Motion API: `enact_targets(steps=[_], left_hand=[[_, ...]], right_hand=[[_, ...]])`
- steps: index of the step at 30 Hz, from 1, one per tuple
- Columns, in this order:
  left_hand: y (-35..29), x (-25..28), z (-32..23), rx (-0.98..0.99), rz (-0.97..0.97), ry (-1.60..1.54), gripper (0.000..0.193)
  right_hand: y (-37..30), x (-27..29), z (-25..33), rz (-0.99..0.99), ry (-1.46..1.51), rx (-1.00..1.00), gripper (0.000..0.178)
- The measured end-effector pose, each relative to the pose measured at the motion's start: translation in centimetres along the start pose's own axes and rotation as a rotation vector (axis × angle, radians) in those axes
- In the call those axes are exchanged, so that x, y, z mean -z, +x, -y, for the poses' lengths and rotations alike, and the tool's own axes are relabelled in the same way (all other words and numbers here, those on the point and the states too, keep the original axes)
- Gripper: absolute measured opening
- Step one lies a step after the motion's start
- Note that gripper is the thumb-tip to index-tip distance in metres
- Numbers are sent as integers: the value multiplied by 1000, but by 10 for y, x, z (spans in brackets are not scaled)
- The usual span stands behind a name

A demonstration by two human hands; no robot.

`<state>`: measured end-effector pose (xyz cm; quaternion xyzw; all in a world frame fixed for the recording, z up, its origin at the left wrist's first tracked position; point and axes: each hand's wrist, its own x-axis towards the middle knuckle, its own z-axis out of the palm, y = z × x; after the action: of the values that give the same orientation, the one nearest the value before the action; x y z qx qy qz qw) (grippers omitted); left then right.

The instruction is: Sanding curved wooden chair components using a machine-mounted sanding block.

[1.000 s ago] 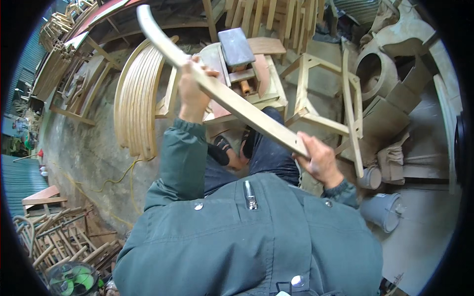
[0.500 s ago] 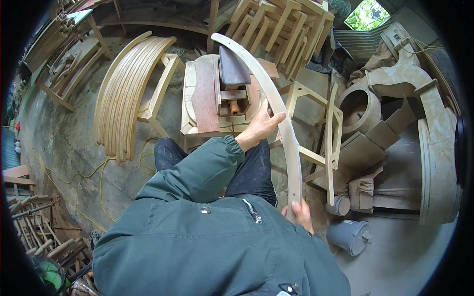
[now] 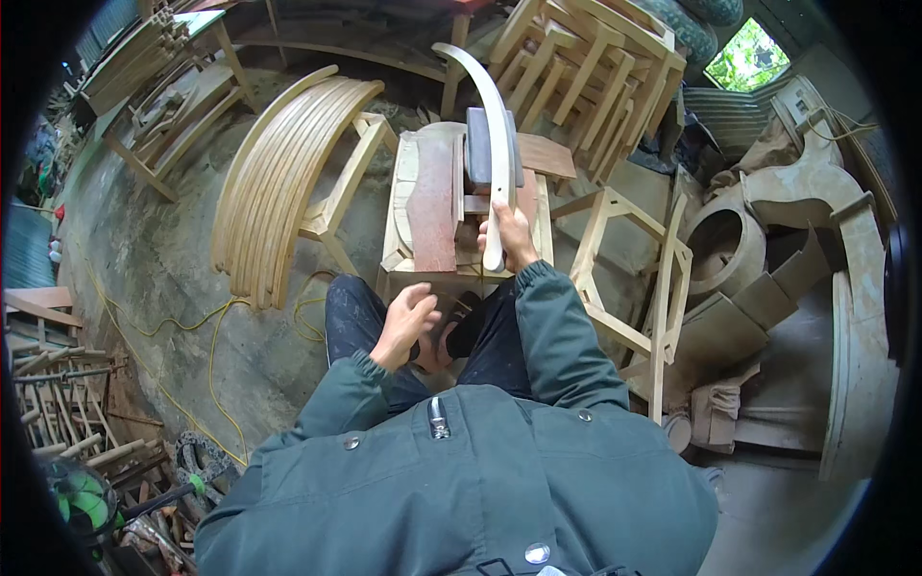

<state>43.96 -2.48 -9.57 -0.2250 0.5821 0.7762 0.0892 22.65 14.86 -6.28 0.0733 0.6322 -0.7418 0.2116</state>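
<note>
A long curved wooden slat [image 3: 496, 115], pale and smooth, rises from my right hand [image 3: 514, 235] and arcs away to the far side. My right hand is closed around its near end. Free of the slat, my left hand [image 3: 408, 324] hovers above my lap, holding nothing, its fingers loosely bent and apart. Just beyond my knees stands a low wooden stand [image 3: 408, 221] with a reddish wavy-edged board [image 3: 434, 202] on it. A dark grey block-like part [image 3: 477, 149] of the stand sits partly behind the slat.
Stacked curved slats [image 3: 293, 182] rest on a wooden frame [image 3: 346, 182] to the left. Another angled frame [image 3: 663, 288] stands at right, near large carved wooden pieces [image 3: 807, 202]. More frames [image 3: 595, 77] are piled behind. A yellow cord [image 3: 211, 374] crosses the floor at left.
My left hand has let go of the slat and drawn back over my lap. My right hand has carried the slat's near end forward and left, over the stand.
</note>
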Motion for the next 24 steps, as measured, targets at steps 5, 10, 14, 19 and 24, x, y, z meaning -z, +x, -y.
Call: enact_targets(steps=[5,10,14,19,24], left_hand=[[-29,30,14,115,-112,18,44],[-30,25,16,97,-35,11,44],[-22,1,14,59,37,1,42],[3,-50,3,56,305,10,37],[12,-106,-8,50,463,57,38]], right_hand=[[45,-13,19,-31,-45,54,52],[19,-14,20,-127,-170,69,49],[-103,50,-14,-43,-180,42,37],[-322,131,-28,-140,-222,-113,48],[-418,159,-38,-339,-840,193,60]])
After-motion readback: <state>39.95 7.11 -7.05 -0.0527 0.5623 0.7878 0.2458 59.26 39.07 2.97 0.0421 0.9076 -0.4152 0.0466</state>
